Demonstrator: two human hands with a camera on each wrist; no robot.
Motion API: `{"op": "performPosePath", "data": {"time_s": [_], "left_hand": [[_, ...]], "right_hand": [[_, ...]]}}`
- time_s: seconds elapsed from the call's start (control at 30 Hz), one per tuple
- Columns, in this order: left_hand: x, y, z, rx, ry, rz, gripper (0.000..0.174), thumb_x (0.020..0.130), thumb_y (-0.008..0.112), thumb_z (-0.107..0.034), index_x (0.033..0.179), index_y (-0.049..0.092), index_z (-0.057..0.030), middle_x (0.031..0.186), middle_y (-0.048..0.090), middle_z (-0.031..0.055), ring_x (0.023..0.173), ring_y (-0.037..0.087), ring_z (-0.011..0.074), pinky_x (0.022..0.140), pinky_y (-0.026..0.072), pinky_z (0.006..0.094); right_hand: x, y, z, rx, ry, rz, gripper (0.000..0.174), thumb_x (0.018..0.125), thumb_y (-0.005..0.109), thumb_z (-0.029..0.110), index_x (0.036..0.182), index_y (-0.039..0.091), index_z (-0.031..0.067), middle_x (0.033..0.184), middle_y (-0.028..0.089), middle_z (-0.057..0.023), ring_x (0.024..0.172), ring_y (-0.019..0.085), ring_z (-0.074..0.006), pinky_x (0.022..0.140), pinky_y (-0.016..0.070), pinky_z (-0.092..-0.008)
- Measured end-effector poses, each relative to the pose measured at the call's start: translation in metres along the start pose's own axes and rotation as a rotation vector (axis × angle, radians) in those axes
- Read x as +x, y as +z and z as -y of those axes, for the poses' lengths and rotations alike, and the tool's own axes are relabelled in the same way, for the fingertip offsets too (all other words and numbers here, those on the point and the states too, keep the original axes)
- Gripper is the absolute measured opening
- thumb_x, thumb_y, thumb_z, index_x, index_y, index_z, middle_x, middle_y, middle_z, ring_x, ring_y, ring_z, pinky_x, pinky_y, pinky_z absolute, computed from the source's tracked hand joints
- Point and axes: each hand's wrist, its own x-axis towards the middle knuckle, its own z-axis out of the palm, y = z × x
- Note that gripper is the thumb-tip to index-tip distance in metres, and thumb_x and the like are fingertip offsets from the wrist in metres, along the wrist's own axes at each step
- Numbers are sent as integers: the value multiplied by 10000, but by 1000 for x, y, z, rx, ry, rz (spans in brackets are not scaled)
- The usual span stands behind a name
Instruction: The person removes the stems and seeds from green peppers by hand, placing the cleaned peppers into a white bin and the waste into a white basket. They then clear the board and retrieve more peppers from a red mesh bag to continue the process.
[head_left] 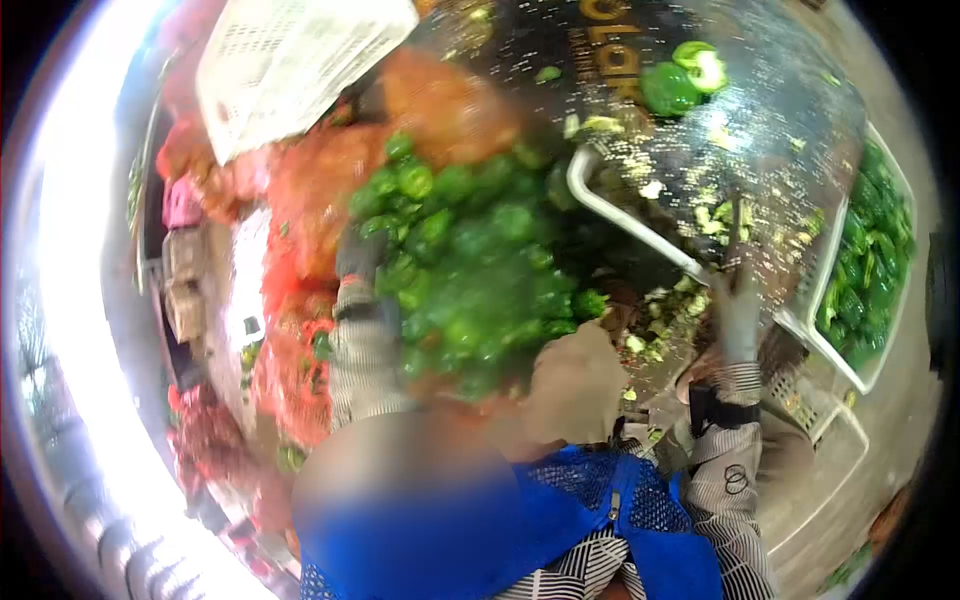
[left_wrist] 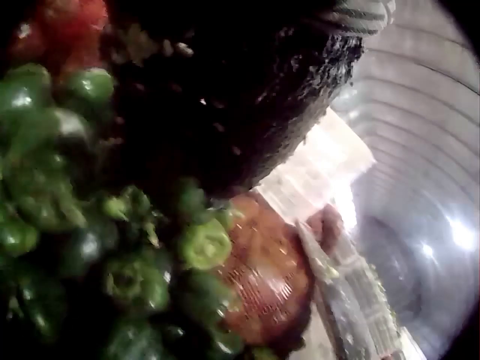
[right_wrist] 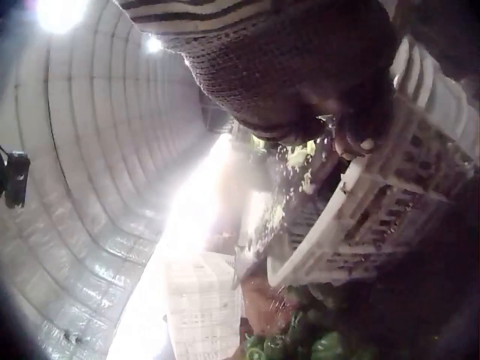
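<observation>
My left hand (head_left: 360,255), in a dark glove and striped sleeve, reaches to the left edge of a heap of green peppers (head_left: 470,260). In the left wrist view the dark glove (left_wrist: 232,97) looms over the peppers (left_wrist: 139,281), its fingers lost in shadow. My right hand (head_left: 738,315), in a grey glove, is at the rim of a white crate (head_left: 635,220). A narrow dark strip runs forward from its fingers, and I cannot tell whether they hold it. The right wrist view shows this gloved hand (right_wrist: 300,82) close over the crate rim (right_wrist: 322,225).
Pale pepper scraps and seeds litter a dark surface (head_left: 545,100) ahead, where a cut green pepper (head_left: 675,88) lies. At right stands a white crate (head_left: 905,200) of green peppers. Orange-red mesh sacks (head_left: 320,200) and a white crate (head_left: 300,70) are at left.
</observation>
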Motion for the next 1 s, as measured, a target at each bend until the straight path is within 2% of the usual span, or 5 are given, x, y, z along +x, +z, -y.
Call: {"op": "performPosePath", "data": {"time_s": [0.2,0.33,0.47,0.6,1.0], "left_hand": [[-110,114,-174,-343,587,303,499,849,709,-209,1278,514,-48,1145,635,121,1008,618,219,846,530,344],[-169,186,-272,-25,726,542,529,895,665,-204,1353,451,-50,1245,589,153,1111,591,299,965,486,378],[-125,261,-255,695,1066,247,468,966,515,-194,1416,427,-99,1397,488,164,1317,441,270,1131,335,351],[-153,236,-261,140,880,197,471,969,437,-139,1428,405,-38,1467,400,155,1382,345,258,1183,226,327],[-89,298,-220,409,1034,-230,338,913,533,-60,1249,539,-29,1171,609,133,1100,583,243,960,476,331]], "right_hand": [[-26,4,-23,91,-100,67,643,866,669,138,1425,390,-12,1254,576,-276,1160,581,-334,997,456,-407],[-20,-14,31,-28,-147,32,541,879,663,200,1331,446,-4,1019,661,-214,855,663,-342,776,551,-384],[-3,-19,60,-30,-235,6,466,836,628,103,1262,457,21,821,603,-194,705,606,-337,652,474,-432],[9,-11,83,-154,-232,101,492,836,632,123,1277,444,13,951,631,-248,913,634,-403,779,500,-465],[28,26,65,-435,-355,132,486,863,648,133,1250,380,15,803,627,-215,751,641,-392,646,514,-478]]}}
